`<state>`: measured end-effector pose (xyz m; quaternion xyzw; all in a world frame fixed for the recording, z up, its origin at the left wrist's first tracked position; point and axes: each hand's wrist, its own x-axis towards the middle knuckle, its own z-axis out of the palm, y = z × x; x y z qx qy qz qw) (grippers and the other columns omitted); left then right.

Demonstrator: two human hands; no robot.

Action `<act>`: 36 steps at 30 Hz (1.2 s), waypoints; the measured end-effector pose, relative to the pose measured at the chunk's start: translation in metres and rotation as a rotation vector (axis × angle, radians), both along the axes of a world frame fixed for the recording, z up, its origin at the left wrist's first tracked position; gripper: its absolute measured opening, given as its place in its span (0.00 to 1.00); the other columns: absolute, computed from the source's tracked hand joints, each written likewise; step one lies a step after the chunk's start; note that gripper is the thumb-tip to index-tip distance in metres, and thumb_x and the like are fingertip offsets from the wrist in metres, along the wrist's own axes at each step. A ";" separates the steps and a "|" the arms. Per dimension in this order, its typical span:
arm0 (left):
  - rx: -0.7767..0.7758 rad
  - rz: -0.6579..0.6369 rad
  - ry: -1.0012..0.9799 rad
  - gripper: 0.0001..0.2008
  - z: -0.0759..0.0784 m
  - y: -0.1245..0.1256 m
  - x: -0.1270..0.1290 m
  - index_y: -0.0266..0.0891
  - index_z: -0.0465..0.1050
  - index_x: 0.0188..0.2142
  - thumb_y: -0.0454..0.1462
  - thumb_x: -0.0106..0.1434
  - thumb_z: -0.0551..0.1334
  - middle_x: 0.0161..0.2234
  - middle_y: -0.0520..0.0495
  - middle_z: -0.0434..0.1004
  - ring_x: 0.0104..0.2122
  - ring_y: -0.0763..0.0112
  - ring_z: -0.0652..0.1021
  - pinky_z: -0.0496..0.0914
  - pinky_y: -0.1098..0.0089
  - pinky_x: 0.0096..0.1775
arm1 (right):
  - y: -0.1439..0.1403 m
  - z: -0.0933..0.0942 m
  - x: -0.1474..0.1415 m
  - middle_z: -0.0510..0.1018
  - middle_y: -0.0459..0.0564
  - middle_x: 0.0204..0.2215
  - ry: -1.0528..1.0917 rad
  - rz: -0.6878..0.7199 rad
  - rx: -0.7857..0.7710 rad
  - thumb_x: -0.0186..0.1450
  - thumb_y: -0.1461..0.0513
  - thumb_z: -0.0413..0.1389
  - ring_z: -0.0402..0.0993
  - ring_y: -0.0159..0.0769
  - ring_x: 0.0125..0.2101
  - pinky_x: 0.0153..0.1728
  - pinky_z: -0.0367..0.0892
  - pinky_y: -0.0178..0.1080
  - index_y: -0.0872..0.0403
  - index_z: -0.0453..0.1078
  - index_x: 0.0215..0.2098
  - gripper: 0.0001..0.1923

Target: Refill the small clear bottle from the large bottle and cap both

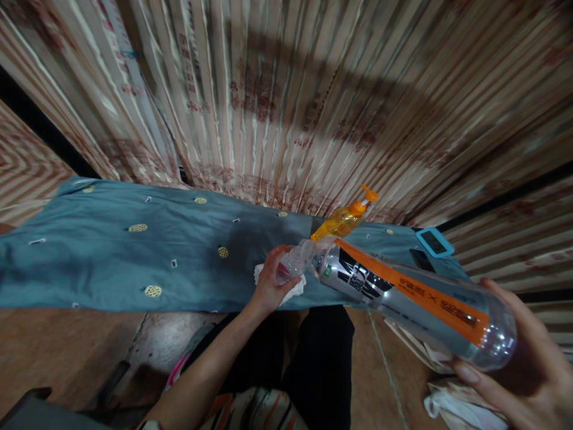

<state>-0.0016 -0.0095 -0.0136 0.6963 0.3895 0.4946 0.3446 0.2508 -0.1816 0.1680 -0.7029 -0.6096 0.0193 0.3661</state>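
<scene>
— What does each grip have hold of?

— The right hand (523,358) is wrapped around the base of a clear plastic bottle with an orange and black label (412,295), tipped neck-down towards the left. The left hand (271,280) is closed on a small clear plastic bottle (293,263) over a crumpled white tissue (290,289); its fingers hide most of it.

— Where is that?

— At the front edge of a blue-grey cloth with yellow dots (134,257). An orange pump bottle (344,218) stands behind. The light-blue-framed device (434,242) is too blurred to identify.
</scene>
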 end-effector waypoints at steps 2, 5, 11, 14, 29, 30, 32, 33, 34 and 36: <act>0.013 0.004 0.005 0.31 -0.001 0.000 0.000 0.44 0.58 0.56 0.38 0.55 0.68 0.57 0.41 0.66 0.58 0.57 0.68 0.63 0.54 0.58 | 0.001 -0.001 0.001 0.67 0.47 0.61 -0.030 -0.005 0.000 0.52 0.55 0.65 0.69 0.50 0.55 0.59 0.60 0.41 0.45 0.55 0.65 0.44; 0.035 0.006 0.018 0.31 -0.002 0.001 0.000 0.44 0.58 0.57 0.38 0.56 0.67 0.57 0.41 0.66 0.58 0.58 0.68 0.63 0.54 0.58 | 0.002 -0.002 0.004 0.67 0.48 0.60 -0.084 -0.003 -0.003 0.52 0.55 0.65 0.70 0.51 0.54 0.59 0.61 0.45 0.45 0.54 0.65 0.45; 0.065 0.014 0.020 0.31 -0.005 0.001 0.000 0.44 0.57 0.57 0.39 0.56 0.67 0.56 0.41 0.66 0.57 0.58 0.68 0.64 0.54 0.57 | 0.005 0.001 0.009 0.71 0.50 0.57 -0.197 0.062 0.044 0.53 0.52 0.62 0.75 0.52 0.48 0.50 0.71 0.50 0.46 0.55 0.65 0.43; 0.080 0.015 0.013 0.31 -0.005 0.001 0.000 0.44 0.57 0.57 0.39 0.56 0.67 0.56 0.41 0.65 0.58 0.58 0.68 0.64 0.54 0.57 | 0.007 0.002 0.009 0.70 0.50 0.58 -0.206 0.051 0.036 0.54 0.52 0.62 0.74 0.53 0.50 0.52 0.68 0.52 0.46 0.54 0.65 0.43; 0.065 0.015 0.032 0.31 -0.004 0.000 -0.001 0.43 0.58 0.57 0.39 0.56 0.67 0.57 0.40 0.66 0.58 0.57 0.68 0.64 0.54 0.57 | 0.007 0.002 0.011 0.70 0.54 0.57 -0.142 0.032 0.014 0.50 0.51 0.64 0.76 0.56 0.47 0.44 0.71 0.53 0.45 0.56 0.65 0.46; 0.068 0.015 0.029 0.31 -0.004 0.000 -0.001 0.43 0.58 0.57 0.39 0.56 0.67 0.56 0.40 0.66 0.58 0.58 0.68 0.64 0.54 0.57 | 0.007 0.002 0.011 0.71 0.54 0.57 -0.139 0.031 0.014 0.50 0.51 0.64 0.76 0.55 0.46 0.42 0.72 0.52 0.45 0.56 0.65 0.46; 0.075 0.017 0.023 0.31 -0.004 0.000 -0.001 0.43 0.58 0.57 0.39 0.56 0.67 0.56 0.41 0.66 0.58 0.58 0.68 0.64 0.54 0.57 | 0.007 0.003 0.011 0.71 0.55 0.57 -0.142 0.028 0.007 0.50 0.51 0.64 0.77 0.55 0.45 0.42 0.72 0.51 0.46 0.56 0.64 0.45; 0.076 0.017 0.021 0.31 -0.004 0.000 -0.001 0.43 0.58 0.57 0.38 0.56 0.67 0.56 0.41 0.66 0.58 0.58 0.68 0.64 0.54 0.57 | 0.007 0.003 0.011 0.71 0.55 0.57 -0.145 0.026 0.004 0.50 0.51 0.64 0.76 0.55 0.46 0.44 0.71 0.52 0.46 0.56 0.64 0.45; 0.077 0.017 0.019 0.31 -0.004 0.000 -0.001 0.43 0.58 0.57 0.38 0.56 0.67 0.57 0.41 0.66 0.58 0.58 0.68 0.64 0.55 0.57 | 0.007 0.003 0.012 0.70 0.55 0.57 -0.149 0.024 0.001 0.50 0.51 0.64 0.75 0.56 0.48 0.46 0.69 0.54 0.46 0.56 0.65 0.46; 0.076 0.016 0.017 0.31 -0.005 0.000 0.000 0.44 0.58 0.57 0.38 0.56 0.67 0.57 0.41 0.66 0.58 0.58 0.68 0.64 0.55 0.57 | 0.007 0.003 0.013 0.70 0.54 0.58 -0.165 0.017 -0.005 0.50 0.50 0.63 0.72 0.59 0.51 0.49 0.65 0.58 0.45 0.56 0.65 0.46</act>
